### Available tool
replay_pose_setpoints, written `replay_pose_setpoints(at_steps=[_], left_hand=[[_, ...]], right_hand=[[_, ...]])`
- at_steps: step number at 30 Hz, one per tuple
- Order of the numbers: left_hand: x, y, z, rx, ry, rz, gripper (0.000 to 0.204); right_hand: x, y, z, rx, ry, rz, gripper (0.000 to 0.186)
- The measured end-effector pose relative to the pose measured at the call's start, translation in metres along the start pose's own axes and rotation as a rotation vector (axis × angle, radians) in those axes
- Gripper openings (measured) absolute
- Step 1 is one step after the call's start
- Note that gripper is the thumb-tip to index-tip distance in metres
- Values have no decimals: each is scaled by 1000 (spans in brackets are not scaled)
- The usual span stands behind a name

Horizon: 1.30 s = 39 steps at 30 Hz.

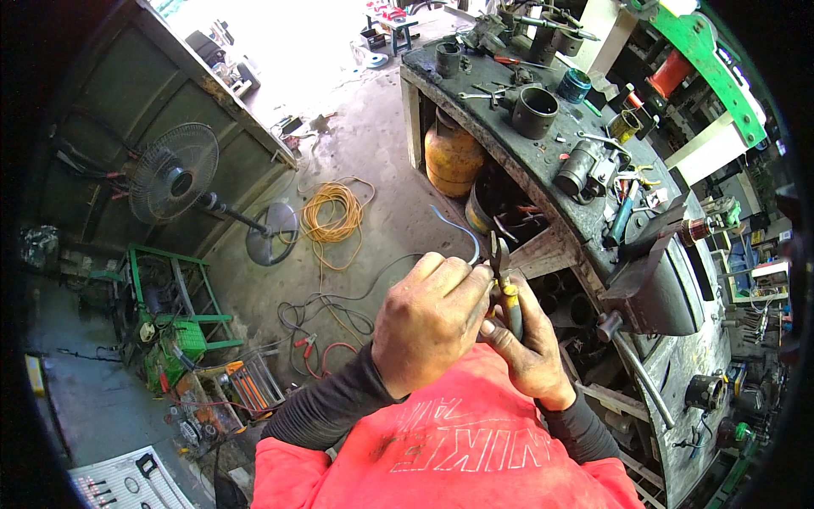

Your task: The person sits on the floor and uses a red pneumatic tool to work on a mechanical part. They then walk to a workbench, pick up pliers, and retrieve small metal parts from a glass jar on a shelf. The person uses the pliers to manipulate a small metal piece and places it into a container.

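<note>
My right hand [536, 355] is closed round the yellow and grey handles of a pair of pliers [500, 254], whose dark jaws point up and away from me. Close against it, my left hand [434, 314] is closed in a pinch. A thin blue wire [459, 226] rises out of its fingertips and curves to the far left. The wire's lower end is hidden by the fingers, close to the pliers. Both hands are in front of my chest, above the red shirt.
On the right, a dark workbench [500, 81] carries metal cylinders, tools and a large vise [653, 284]. A yellow gas cylinder [452, 157] stands beneath it. Left are a standing fan [175, 174], a coiled orange cable [332, 212], loose dark cables and a green metal frame [182, 293].
</note>
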<state>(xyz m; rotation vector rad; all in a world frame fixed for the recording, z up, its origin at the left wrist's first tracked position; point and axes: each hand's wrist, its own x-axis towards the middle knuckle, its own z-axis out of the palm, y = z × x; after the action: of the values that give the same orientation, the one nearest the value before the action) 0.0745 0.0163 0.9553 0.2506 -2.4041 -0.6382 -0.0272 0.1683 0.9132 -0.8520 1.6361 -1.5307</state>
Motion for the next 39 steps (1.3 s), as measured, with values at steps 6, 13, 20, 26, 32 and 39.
replay_pose_setpoints(at_steps=[6,13,20,26,32,39], left_hand=[[-2,-1,1,-32,-5,-6,22],[-6,-3,-1,12,12,-4,26],[-7,-9,-1,69,-10,58,35],[-5,-13,-2,46,9,-15,26],[-3,-16,2,10,40,-22,23],[0,-19,2,13,34,-24,22]], right_hand=[[4,-2,2,-119,-3,-61,35],[5,2,8,83,6,-32,35],[9,1,9,-58,-12,-34,36],[16,5,12,-123,-11,-129,36],[21,6,11,-236,-11,-227,37],[27,9,10,-287,12,-272,37]])
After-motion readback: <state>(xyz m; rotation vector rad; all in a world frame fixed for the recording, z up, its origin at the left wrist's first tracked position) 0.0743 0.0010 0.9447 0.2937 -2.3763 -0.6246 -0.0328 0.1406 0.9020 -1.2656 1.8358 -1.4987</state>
